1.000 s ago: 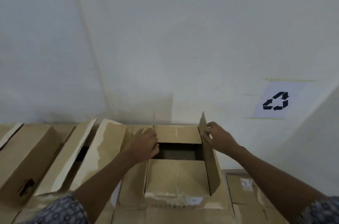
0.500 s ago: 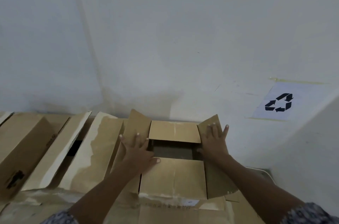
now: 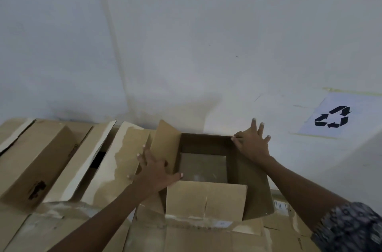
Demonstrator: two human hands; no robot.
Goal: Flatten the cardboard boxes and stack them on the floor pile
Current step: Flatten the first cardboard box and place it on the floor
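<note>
Head view. I see the open cardboard box (image 3: 203,167) at centre frame, against the white wall (image 3: 186,24) and packed among other cardboard. Its top is open and the bare bottom panel is visible.

(a) Left hand (image 3: 154,171): palm down, fingers straight and spread. It rests on the lower part of the left flap (image 3: 165,144), which tilts outward, and nothing is grasped.

(b) Right hand (image 3: 253,144): palm down, fingers straight and fanned. It presses the far corner of the right flap (image 3: 254,191), which is splayed outward, and holds nothing.

(c) Near flap (image 3: 206,200): folded out toward the camera.

(d) Surroundings: several neighbouring boxes (image 3: 37,158) lean at left. Cardboard sheets (image 3: 186,237) lie in front of and beneath the open box. A recycling sign (image 3: 332,119) is taped to the wall at right. A patterned sleeve (image 3: 351,229) shows on the right arm.
</note>
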